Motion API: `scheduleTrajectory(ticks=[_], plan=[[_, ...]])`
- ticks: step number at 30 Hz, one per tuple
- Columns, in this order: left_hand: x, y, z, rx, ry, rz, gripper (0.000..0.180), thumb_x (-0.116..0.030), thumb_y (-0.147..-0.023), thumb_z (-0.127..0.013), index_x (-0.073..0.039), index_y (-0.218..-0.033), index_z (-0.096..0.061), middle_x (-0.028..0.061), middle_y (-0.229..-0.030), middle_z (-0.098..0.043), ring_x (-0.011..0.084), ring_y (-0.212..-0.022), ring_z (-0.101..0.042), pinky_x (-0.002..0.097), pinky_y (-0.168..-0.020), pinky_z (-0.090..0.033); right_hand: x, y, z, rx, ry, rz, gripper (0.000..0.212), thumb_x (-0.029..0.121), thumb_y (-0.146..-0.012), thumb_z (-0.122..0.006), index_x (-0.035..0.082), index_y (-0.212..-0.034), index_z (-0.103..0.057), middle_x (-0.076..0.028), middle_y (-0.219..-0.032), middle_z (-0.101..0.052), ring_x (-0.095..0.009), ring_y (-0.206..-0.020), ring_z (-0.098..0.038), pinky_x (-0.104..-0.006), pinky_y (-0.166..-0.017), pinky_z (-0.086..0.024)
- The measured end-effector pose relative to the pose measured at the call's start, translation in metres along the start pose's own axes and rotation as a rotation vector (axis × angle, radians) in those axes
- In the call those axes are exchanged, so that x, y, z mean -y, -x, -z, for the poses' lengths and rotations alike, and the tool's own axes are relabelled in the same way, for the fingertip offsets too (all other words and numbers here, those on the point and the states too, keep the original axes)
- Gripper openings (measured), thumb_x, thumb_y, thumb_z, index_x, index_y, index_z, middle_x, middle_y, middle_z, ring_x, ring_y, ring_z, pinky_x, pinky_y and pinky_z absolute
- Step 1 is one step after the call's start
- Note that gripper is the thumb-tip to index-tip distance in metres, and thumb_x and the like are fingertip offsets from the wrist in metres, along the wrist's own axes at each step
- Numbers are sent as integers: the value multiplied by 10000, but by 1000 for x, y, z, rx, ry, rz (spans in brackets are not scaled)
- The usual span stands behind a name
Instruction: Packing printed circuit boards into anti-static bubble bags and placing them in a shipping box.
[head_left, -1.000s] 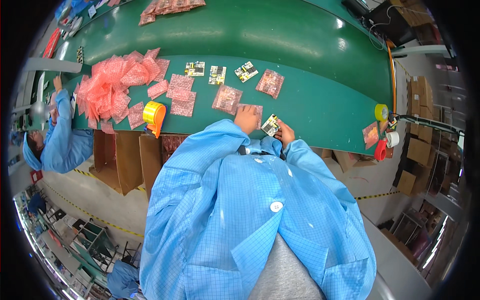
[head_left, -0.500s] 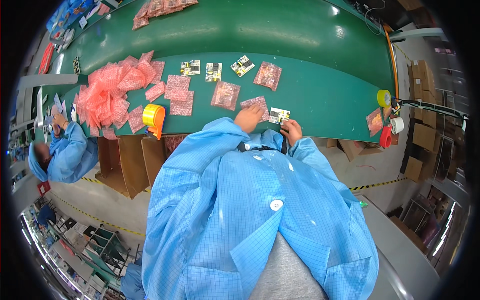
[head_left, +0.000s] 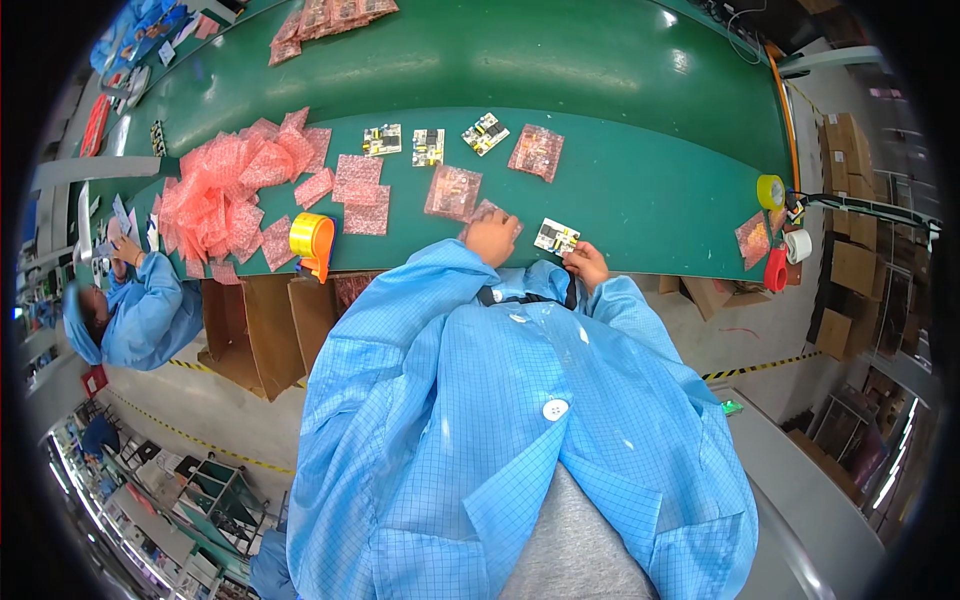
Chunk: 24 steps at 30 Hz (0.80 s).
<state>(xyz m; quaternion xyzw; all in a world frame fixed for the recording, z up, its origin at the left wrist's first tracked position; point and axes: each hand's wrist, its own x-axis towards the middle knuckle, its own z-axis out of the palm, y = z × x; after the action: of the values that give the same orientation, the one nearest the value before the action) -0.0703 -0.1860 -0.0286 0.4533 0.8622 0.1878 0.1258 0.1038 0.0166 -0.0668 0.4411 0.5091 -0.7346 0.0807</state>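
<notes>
Near the table's front edge my right hand [head_left: 587,264] pinches a small white circuit board [head_left: 555,237] by its lower right corner. The board has black and yellow parts and lies tilted. To its left, my left hand [head_left: 491,240] is closed over a pink bubble-wrap bag [head_left: 484,210]; most of this bag is hidden under the fingers. Just beyond it rests a bubble-wrap bag with a board inside [head_left: 453,192]. Another filled bag [head_left: 536,152] lies farther right. Three bare circuit boards, among them a middle one [head_left: 428,147], form a loose row behind.
A large heap of pink bubble-wrap bags [head_left: 215,190] covers the table's left part, beside an orange-and-yellow tape dispenser [head_left: 312,238]. Tape rolls [head_left: 770,192] sit at the right end. Filled bags [head_left: 335,15] lie at the back. A co-worker [head_left: 150,300] is at the left.
My left hand has shifted left with the bubble-wrap bag, which is now more covered by the fingers. The board in my right hand has turned a little and moved slightly left.
</notes>
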Motion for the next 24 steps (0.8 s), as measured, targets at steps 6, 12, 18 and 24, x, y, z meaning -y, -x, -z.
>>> scheduleTrajectory(ticks=[6, 12, 18, 24], plan=[[5, 1, -1, -92, -78, -147, 229, -202, -798, -592, -53, -970, -583, 169, -967, -585, 343, -922, -596, 480, -772, -471, -9, 1, -3, -31, 48, 91, 450, 72, -797, -709, 35, -1180, -476, -69, -895, -646, -144, -800, -610, -264, -703, -488], [1, -9, -7, 141, -54, 201, 216, -195, -805, -578, -36, -946, -543, 165, -873, -636, 326, -752, -657, 459, -642, -529, -10, -4, -9, 6, 110, 145, 481, 69, -792, -717, 10, -1191, -454, -109, -892, -669, -165, -798, -629, -290, -713, -504], [5, -5, -6, 56, -46, 115, 177, -174, -792, -588, -42, -908, -579, 163, -935, -625, 327, -840, -645, 441, -691, -540, 5, 0, -22, 57, 137, 164, 445, 61, -804, -706, 9, -1177, -469, -116, -911, -673, -166, -819, -635, -292, -729, -507], [10, -4, -7, -84, 94, 33, 130, -159, -772, -618, -57, -852, -625, 126, -990, -597, 323, -955, -571, 432, -759, -511, 26, -1, -32, 101, 115, 234, 482, 46, -830, -672, 19, -1255, -445, -80, -922, -646, -133, -789, -580, -267, -706, -473]])
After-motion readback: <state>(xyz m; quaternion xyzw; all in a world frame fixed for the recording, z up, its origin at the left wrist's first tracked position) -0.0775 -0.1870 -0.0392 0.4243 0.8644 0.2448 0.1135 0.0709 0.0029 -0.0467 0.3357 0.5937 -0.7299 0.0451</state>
